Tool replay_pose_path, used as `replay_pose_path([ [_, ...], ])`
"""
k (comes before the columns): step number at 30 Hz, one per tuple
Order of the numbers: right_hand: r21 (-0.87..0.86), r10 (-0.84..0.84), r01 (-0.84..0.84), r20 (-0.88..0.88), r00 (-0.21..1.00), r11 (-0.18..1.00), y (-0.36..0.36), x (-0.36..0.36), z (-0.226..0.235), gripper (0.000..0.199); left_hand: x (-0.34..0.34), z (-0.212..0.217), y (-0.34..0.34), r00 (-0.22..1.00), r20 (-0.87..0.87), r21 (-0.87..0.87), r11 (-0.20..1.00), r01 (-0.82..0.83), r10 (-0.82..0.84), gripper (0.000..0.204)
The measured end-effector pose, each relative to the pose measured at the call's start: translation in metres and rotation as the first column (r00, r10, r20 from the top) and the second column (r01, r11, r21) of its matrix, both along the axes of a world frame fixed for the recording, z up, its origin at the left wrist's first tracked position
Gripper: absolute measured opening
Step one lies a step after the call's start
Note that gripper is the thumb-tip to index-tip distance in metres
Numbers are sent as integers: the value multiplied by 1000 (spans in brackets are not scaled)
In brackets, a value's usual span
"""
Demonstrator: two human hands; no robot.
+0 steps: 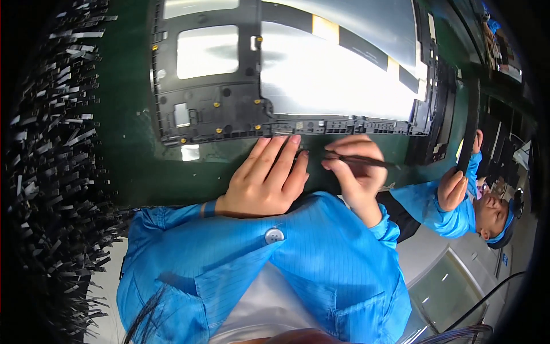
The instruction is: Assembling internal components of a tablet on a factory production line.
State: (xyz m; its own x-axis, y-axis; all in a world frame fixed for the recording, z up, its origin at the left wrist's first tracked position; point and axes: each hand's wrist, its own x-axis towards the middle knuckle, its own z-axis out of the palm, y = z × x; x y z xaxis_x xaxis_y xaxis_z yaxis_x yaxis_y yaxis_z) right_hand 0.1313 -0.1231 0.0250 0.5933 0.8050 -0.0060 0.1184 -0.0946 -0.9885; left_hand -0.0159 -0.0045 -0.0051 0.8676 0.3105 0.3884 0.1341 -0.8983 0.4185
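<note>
While both hands work at the near edge of the large panel [321, 74], bare green bench [132, 166] lies open to its left.
Against that panel's lower rim, the left hand [266, 180] rests flat, fingers spread and gripping nothing, fingertips touching the black frame [212, 109]. The right hand [358, 169] pinches a thin dark tool [361, 160] (its tip is hard to make out) just below the rim. The panel's far edge is cut off; glare hides its surface. Right of it, a co-worker's hand [452, 189] is raised.
</note>
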Motion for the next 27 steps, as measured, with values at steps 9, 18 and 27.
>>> replay_pose_path([
  [9, -58, -69, 67, -41, 997, 996, -8, -1, -13, 17, 0, 2, 0, 999, -39, 1, 1000, 25, -25, 26],
  [18, -14, 108, -123, 585, 804, 992, -1, -8, -5, 25, 1, -1, 0, 1000, -8, 63, 998, 0, 1, 17],
  [27, 414, -148, 42, 226, 963, 909, 18, 7, 42, 28, 2, -4, -1, 999, 36, 47, 999, -6, 4, 14],
])
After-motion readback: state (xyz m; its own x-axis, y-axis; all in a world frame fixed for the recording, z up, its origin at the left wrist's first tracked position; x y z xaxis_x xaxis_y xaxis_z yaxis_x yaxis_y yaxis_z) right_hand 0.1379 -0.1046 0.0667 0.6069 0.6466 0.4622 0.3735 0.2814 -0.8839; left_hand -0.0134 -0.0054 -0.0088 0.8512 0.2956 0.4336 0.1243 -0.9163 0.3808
